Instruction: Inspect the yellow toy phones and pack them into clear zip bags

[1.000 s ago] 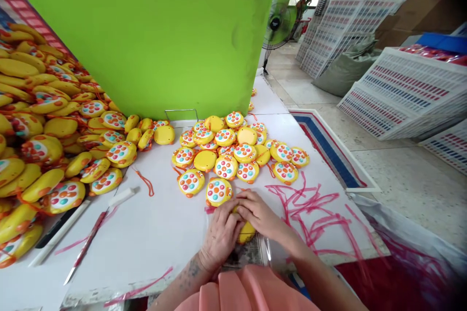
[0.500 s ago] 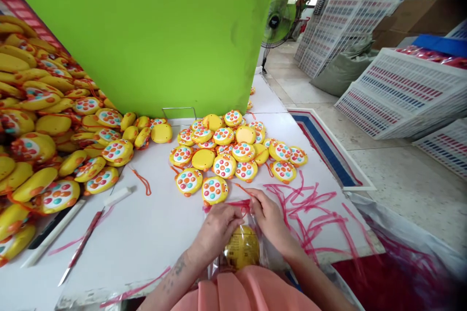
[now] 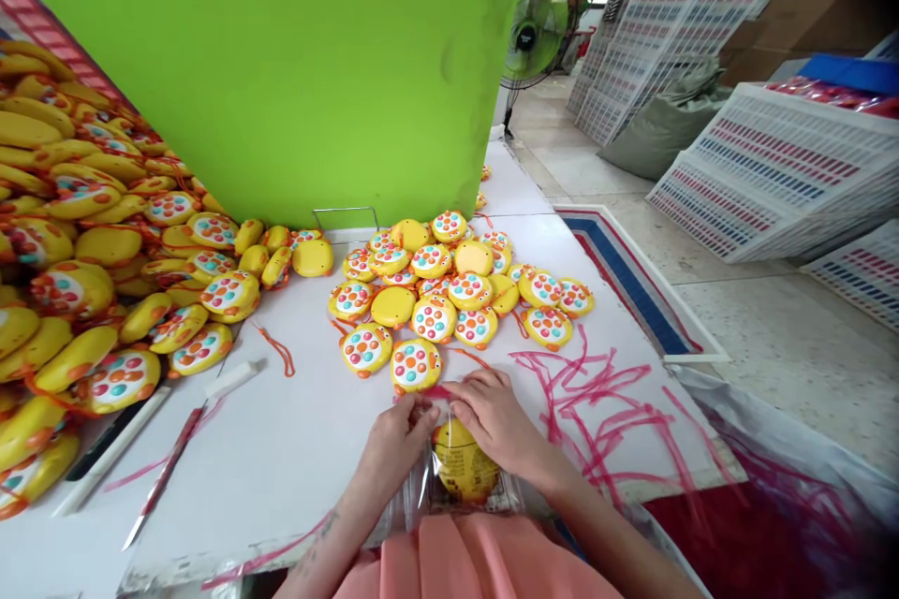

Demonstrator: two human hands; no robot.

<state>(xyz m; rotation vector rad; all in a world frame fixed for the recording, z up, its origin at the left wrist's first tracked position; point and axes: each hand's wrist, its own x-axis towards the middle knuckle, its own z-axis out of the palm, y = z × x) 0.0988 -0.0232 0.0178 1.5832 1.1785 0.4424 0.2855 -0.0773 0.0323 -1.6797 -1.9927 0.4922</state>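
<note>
We are working close to the front edge of the white bench, where a yellow toy is lying inside a clear bag just in front of our body. Our left hand is pinching the bag's top in a narrow grip, beside a pink band. Our right hand is curling over the toy's upper right side, its fingertips facing the left ones across a small gap; we cannot tell whether that grip is closing on the film.

Ahead, a cluster of toys is limiting the room, its nearest pieces sitting just beyond the pink band, and a green panel is standing behind it like a wall. To the left, a broad stretch of white surface is separating our left hand from a slanted knife and an orange loop, while a heap of toys is bounding the far side. To the right, tangled pink strips are spreading toward the bench's edge. Past that edge, a striped mat is lying on the floor, and white crates are standing well apart from us.
</note>
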